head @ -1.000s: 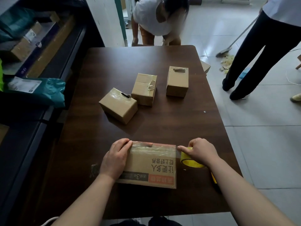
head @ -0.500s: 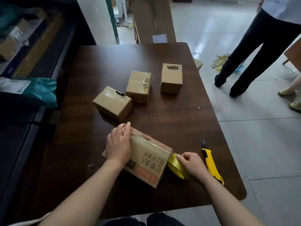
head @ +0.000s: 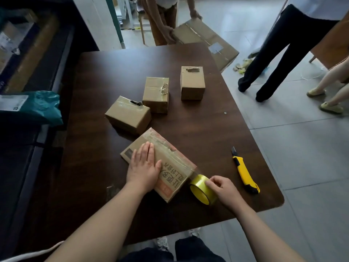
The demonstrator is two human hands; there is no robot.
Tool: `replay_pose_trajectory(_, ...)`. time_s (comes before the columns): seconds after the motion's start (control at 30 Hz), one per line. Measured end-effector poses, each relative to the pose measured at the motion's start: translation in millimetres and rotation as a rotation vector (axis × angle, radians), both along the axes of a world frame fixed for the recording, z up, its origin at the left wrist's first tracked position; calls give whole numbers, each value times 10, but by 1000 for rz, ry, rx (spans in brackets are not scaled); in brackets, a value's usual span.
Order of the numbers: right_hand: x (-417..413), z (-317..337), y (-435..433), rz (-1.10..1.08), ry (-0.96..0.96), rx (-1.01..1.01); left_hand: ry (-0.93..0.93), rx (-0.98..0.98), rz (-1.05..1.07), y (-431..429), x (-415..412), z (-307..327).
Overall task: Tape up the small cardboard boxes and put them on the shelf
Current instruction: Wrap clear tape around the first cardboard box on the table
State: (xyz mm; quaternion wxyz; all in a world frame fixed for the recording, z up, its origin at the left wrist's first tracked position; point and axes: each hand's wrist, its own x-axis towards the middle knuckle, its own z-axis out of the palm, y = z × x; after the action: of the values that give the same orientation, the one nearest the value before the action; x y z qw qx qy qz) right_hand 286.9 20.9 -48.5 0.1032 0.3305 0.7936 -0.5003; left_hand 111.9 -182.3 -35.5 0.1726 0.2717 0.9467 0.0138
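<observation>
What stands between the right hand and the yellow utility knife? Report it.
Nothing visible: only tabletop separates the right hand, gripping the yellow tape roll, from the utility knife lying to its right.

Yellow tape roll (head: 203, 190), yellow-and-black knife (head: 245, 175) and dark brown worktop (head: 207, 133) are seen; black lettering and a red strip are printed on the tan box (head: 173, 171).

Daylight reaches us from beyond and right of our right hand (head: 223, 190), where pale floor tiles (head: 302, 167) glare, while the shelving (head: 34, 59) far left of our left hand (head: 144, 170) sinks into gloom. Beyond that hand the boxes (head: 192, 86) throw soft shadows on the dark table (head: 207, 133), the tape roll (head: 199, 189) glints, and lines bow at the edges.
</observation>
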Motion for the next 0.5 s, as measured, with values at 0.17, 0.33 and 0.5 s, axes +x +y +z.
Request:
replay_pose_trajectory(0.17, 135, -127, -125, -24, 30, 39, -2, -41, -46, -10, -82, -9)
replay_pose_trajectory(0.33, 181, -186, -154, 1, -44, 71, 14, -82, -55, -10, -103, 14)
replay_pose_trajectory(0.5, 105, -151, -109, 111, -61, 73, 107, -79, 52, 63, 33, 56)
